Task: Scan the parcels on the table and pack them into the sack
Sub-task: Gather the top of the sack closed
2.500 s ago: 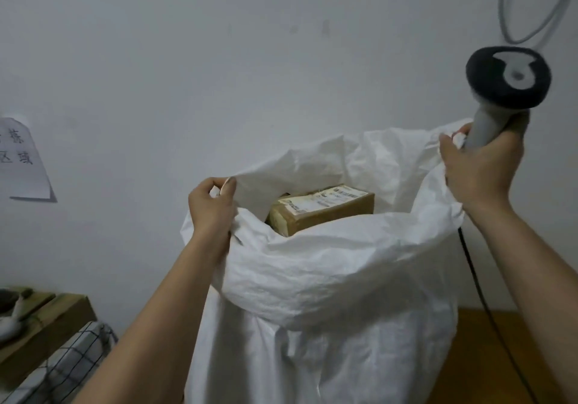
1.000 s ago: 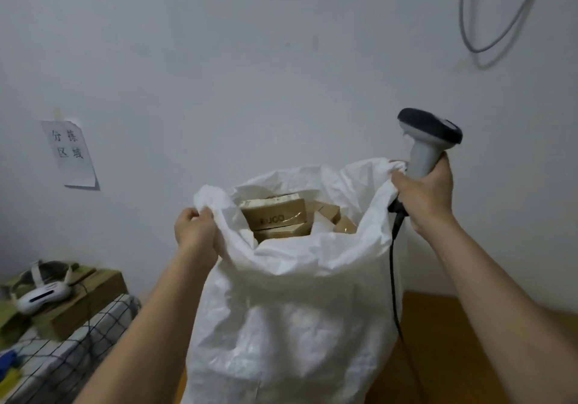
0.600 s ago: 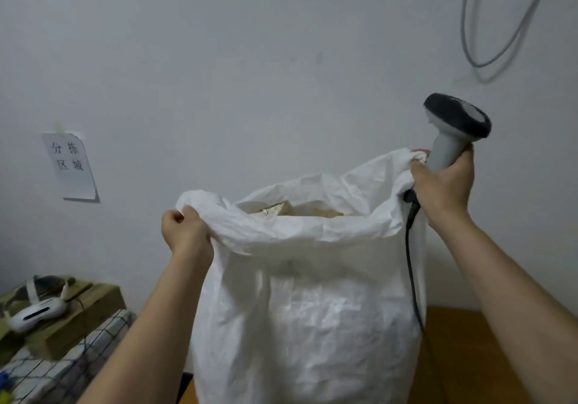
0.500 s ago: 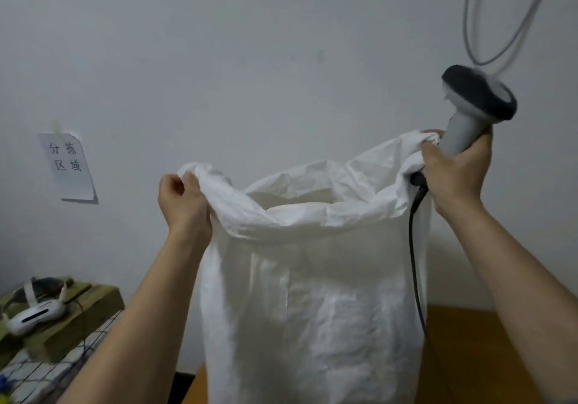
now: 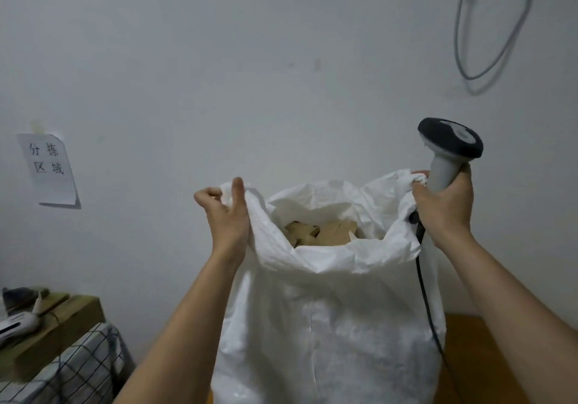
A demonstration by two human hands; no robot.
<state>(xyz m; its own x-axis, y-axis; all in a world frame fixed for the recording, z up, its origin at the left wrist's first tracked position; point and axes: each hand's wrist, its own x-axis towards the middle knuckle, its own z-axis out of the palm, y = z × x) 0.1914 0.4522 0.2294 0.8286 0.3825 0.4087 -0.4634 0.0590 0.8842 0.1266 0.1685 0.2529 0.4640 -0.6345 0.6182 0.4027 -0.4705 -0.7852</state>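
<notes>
You stand holding the white woven sack (image 5: 328,325) upright at the centre of the frame, its mouth spread between your two hands, with brown cardboard parcels (image 5: 322,231) showing just below the rim. Your left hand (image 5: 226,216) pinches the left edge of the rim, but loosely: thumb and forefinger grip the fabric while the other fingers curl half open. Your right hand (image 5: 444,206) is clenched around two things at once, the grey handle of the barcode scanner (image 5: 448,150) and a bunched fold of the right rim.

That double grip looks like the weak point. If the fabric slips out from under the scanner handle, the right side would likely sag and the loaded sack could slump toward the wooden surface (image 5: 488,356) at lower right. The light pinch on the left carries the same risk on its side, since a full sack pulls hard on a small hold.

The scanner's black cable (image 5: 428,303) hangs down the sack's right flank, touching it; a sharp lift or shake could snag it or drag the scanner from your palm. No table with unscanned parcels is visible here, so how many remain cannot be told.
</notes>
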